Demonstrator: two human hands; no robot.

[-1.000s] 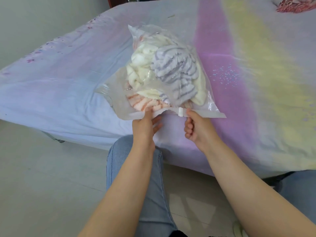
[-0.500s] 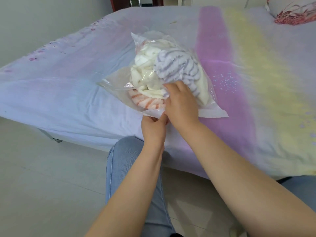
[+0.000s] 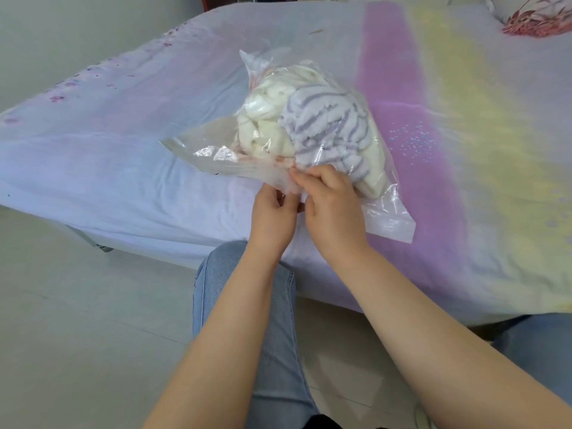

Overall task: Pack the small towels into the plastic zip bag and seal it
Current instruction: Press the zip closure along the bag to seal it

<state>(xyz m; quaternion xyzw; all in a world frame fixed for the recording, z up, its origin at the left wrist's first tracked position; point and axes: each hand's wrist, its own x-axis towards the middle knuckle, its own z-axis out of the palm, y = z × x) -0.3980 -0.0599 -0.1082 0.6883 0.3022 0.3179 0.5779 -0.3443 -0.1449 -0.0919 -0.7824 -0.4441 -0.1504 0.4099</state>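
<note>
The plastic zip bag (image 3: 383, 212) lies on the bed (image 3: 108, 156) near its front edge, stuffed with the small towels (image 3: 309, 125), its mouth edge turned toward the person; both hands meet at that edge, the left hand (image 3: 272, 216) pinching the film from below and just left of the grip point, the right hand (image 3: 332, 209) curled over it from above, fingertips (image 3: 298, 179) pressed to the plastic (whether a slider sits under them I cannot tell); the step in hand looks like closing the seal, and it would go best if the two lips are lined up flat, the towels pushed back from the mouth, and the pinch run steadily along the strip toward the free corner to the right of the grip; the film is thin, clear, crinkled and glossy, slippery to hold; the towels are soft, looped and bulky, one cream, one white with grey-purple stripes, a pink-striped one beneath; the bundle bulges just beyond the grip, so trapped air may resist sealing.
</note>
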